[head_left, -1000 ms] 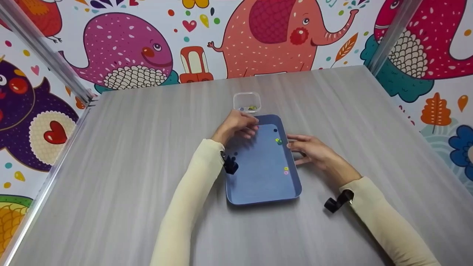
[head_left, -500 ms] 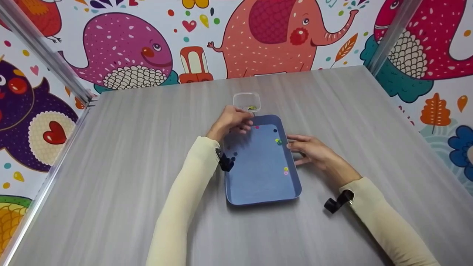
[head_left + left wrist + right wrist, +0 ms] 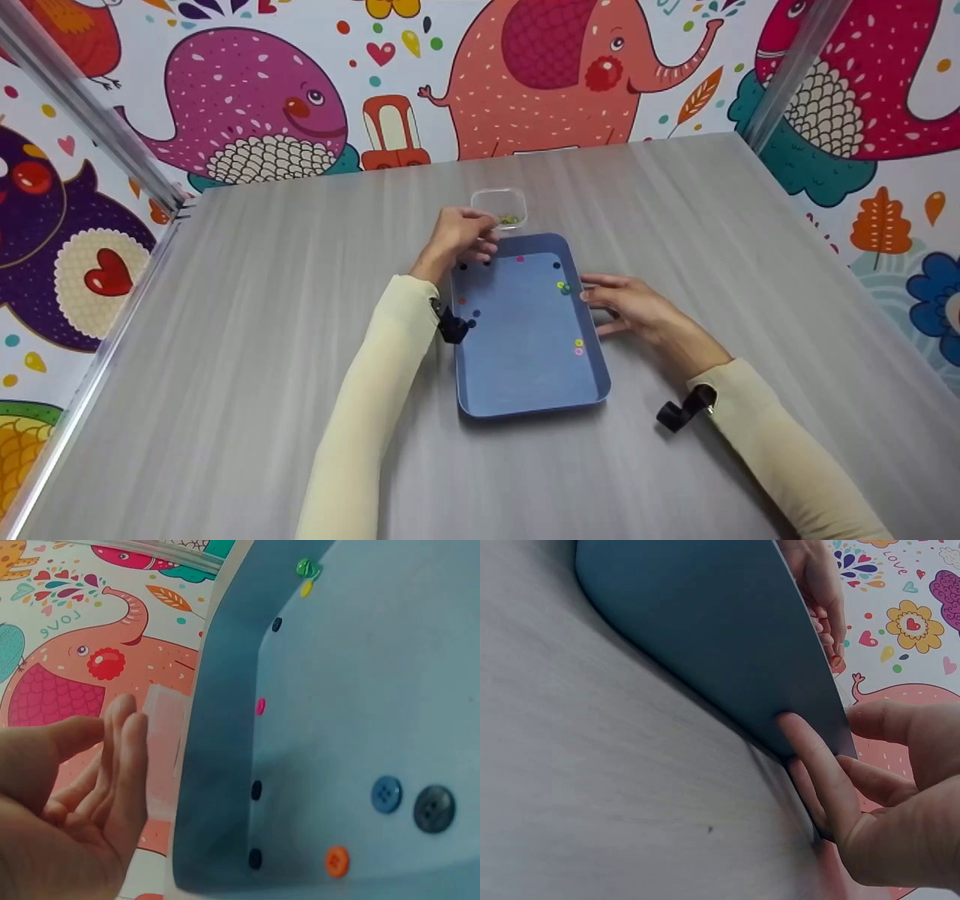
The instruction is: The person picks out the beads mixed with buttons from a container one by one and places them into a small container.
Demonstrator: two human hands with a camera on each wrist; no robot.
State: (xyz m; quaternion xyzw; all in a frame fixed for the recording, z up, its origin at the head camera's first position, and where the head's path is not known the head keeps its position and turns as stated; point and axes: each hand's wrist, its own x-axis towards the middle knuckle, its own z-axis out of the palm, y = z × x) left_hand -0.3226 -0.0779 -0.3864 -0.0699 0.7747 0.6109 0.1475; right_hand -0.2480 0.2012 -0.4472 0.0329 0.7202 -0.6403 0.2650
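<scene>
A blue tray (image 3: 532, 375) lies lengthwise in front of the person, with small buttons scattered in it. Near its far left corner my left hand (image 3: 461, 234) hovers with thumb and fingertips close together, beside a small clear box (image 3: 517, 204); whether a button is between them is hidden. Against the tray's right wall rests my right hand (image 3: 637, 306), its fingers (image 3: 814, 757) fairly straight and touching the outer side and rim. In the left wrist view lie an orange button (image 3: 337, 861), a blue button (image 3: 387, 794), a large dark button (image 3: 435, 808) and a pink button (image 3: 260, 706).
Several small yellow-green pieces (image 3: 510, 220) are inside the clear box, just beyond the tray. A yellow button (image 3: 578, 343) and a light pink button (image 3: 578, 352) lie by the tray's right wall. Printed cartoon walls (image 3: 555, 75) border the grey table (image 3: 300, 300).
My left hand has moved left and away from me, from over the tray's far end to beside the clear box, uncovering several buttons. My right hand has stayed at the tray's side.
</scene>
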